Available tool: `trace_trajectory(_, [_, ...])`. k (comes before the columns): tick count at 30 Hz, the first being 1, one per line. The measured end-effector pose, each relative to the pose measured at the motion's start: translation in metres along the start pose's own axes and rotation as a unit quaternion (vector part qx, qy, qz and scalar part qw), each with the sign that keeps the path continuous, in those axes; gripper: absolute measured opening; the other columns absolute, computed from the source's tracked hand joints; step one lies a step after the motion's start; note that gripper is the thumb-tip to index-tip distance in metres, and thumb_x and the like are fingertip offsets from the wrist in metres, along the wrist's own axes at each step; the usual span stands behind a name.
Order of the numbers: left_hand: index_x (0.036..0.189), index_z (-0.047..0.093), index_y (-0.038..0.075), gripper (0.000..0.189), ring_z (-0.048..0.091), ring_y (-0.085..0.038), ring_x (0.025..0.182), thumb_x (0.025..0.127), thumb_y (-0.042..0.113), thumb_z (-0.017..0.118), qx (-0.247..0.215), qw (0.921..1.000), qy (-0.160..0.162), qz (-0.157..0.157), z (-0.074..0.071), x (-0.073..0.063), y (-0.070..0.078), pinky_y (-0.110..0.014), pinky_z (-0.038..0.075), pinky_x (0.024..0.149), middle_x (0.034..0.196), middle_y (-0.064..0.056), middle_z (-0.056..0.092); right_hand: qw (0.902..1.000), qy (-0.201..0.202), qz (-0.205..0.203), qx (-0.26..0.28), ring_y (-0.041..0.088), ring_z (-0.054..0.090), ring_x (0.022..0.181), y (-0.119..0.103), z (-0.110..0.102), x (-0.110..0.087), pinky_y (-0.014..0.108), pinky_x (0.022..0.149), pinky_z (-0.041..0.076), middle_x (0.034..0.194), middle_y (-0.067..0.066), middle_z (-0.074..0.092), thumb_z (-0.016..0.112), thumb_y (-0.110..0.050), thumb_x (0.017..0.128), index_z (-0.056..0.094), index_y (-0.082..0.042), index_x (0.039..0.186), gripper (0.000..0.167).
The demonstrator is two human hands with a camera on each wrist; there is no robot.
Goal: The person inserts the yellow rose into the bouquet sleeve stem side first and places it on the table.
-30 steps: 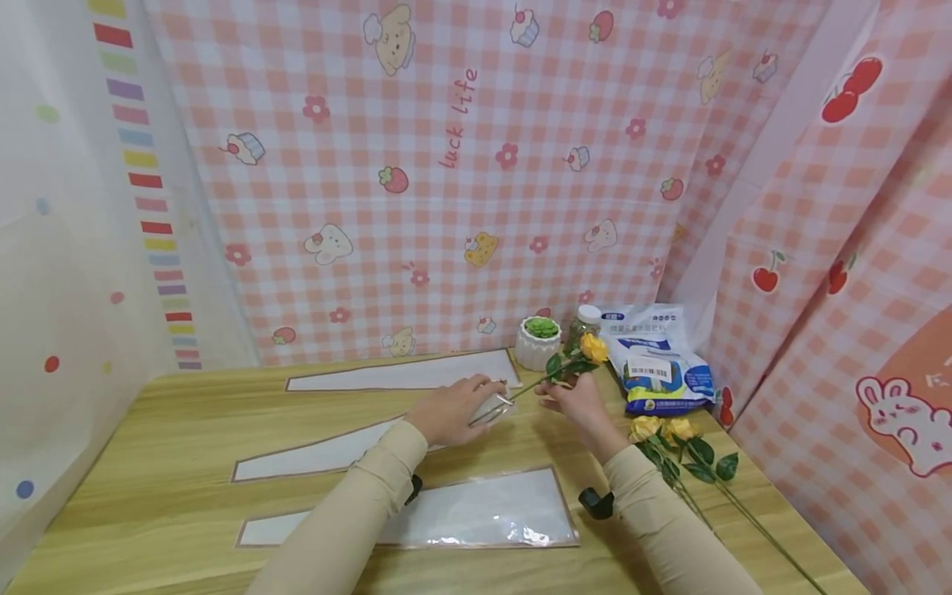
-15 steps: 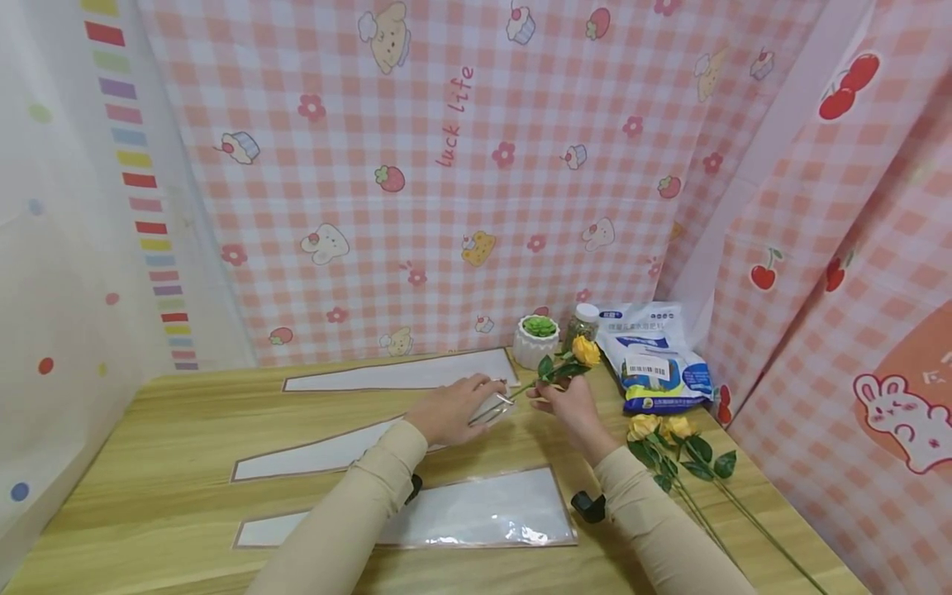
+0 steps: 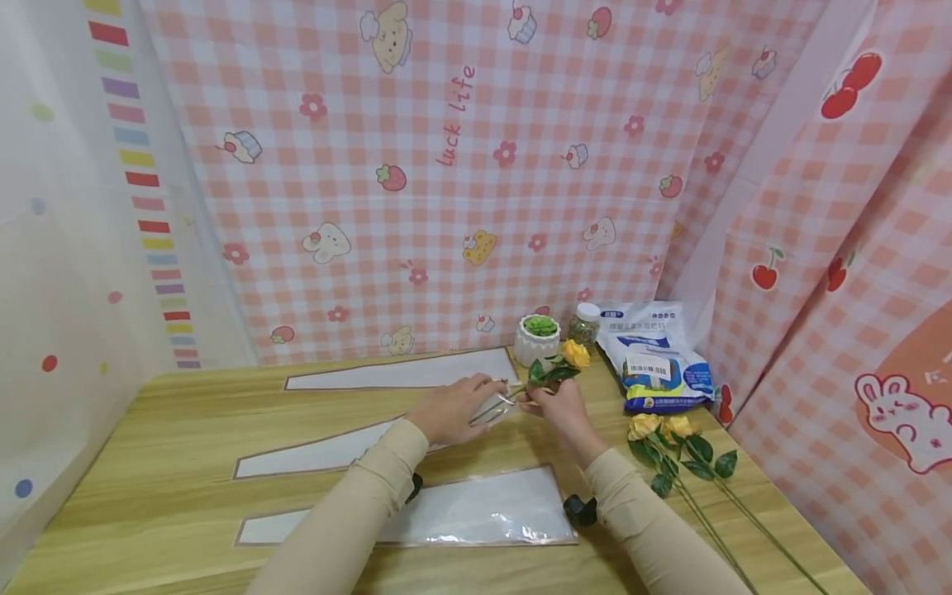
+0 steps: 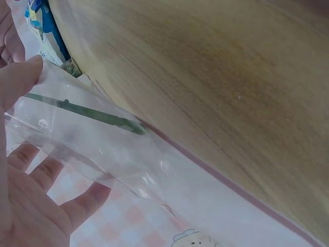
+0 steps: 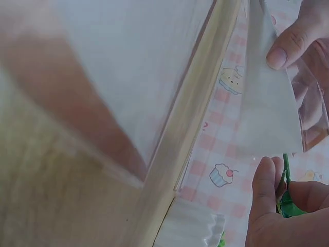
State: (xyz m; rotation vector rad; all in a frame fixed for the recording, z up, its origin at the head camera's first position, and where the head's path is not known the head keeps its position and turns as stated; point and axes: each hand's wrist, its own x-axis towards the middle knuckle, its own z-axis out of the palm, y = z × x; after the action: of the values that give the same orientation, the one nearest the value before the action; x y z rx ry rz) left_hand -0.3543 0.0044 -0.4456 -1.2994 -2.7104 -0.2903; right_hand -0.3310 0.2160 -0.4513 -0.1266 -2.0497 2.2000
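On the yellow-brown wood-grain counter point(image 3: 171, 438), a long tapered white plastic far sleeve point(image 3: 439, 371) and a matching near sleeve point(image 3: 491, 508) flank a third, the middle sleeve point(image 3: 320, 450). A long-stemmed yellow rose point(image 3: 576, 354) has its stem's end in the middle sleeve's right end. Along the far edge, left to right, stand a round white ribbed pot point(image 3: 537, 349) holding a green succulent point(image 3: 540, 326), a clear white-lidded jar point(image 3: 585, 328) and a white-and-blue plastic bag point(image 3: 662, 380). Nearer than the bag lie two yellow long-stemmed roses point(image 3: 644, 426), stems toward the near right.
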Motion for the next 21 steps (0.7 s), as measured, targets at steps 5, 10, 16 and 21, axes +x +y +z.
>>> trace_trajectory(5, [0.153, 0.041, 0.023, 0.068, 0.061, -0.022, 0.113, 0.094, 0.034, 0.072, -0.006, 1.0000, 0.003, -0.003, 0.001, 0.001, 0.000, -0.039, 0.058, 0.089, 0.145, -0.009, 0.051, 0.9998, 0.004, 0.005, -0.020, 0.016, 0.066, 0.083, 0.001, 0.004, -0.002, 0.028, 0.075, 0.061, 0.100, 0.013, 0.062, 0.057, 0.008, 0.098, 0.050, 0.007, 0.116, 0.020])
trace_trajectory(10, [0.153, 0.042, 0.022, 0.067, 0.061, -0.023, 0.115, 0.094, 0.033, 0.072, -0.017, 0.9998, 0.013, -0.001, 0.000, 0.002, -0.002, -0.041, 0.057, 0.091, 0.144, -0.009, 0.052, 0.9995, 0.003, -0.005, -0.032, 0.015, 0.064, 0.085, 0.002, 0.007, -0.004, 0.032, 0.078, 0.062, 0.103, 0.014, 0.061, 0.058, 0.009, 0.096, 0.049, 0.011, 0.121, 0.026])
trace_trajectory(16, [0.151, 0.044, 0.018, 0.065, 0.062, -0.023, 0.112, 0.094, 0.029, 0.072, -0.024, 0.9991, 0.035, 0.003, -0.005, 0.000, -0.003, -0.041, 0.057, 0.091, 0.140, -0.009, 0.054, 0.9988, -0.001, 0.005, -0.049, 0.018, 0.062, 0.092, 0.005, 0.005, -0.004, 0.047, 0.092, 0.058, 0.108, 0.016, 0.061, 0.057, 0.007, 0.095, 0.048, 0.011, 0.125, 0.032])
trace_trajectory(21, [0.151, 0.045, 0.018, 0.065, 0.062, -0.024, 0.114, 0.093, 0.026, 0.074, -0.031, 0.9984, 0.047, -0.001, -0.010, -0.002, -0.003, -0.042, 0.056, 0.095, 0.138, -0.009, 0.056, 0.9982, -0.002, 0.011, -0.059, 0.022, 0.059, 0.100, 0.009, 0.003, -0.005, 0.054, 0.101, 0.051, 0.117, 0.018, 0.056, 0.053, 0.007, 0.094, 0.046, 0.010, 0.130, 0.037])
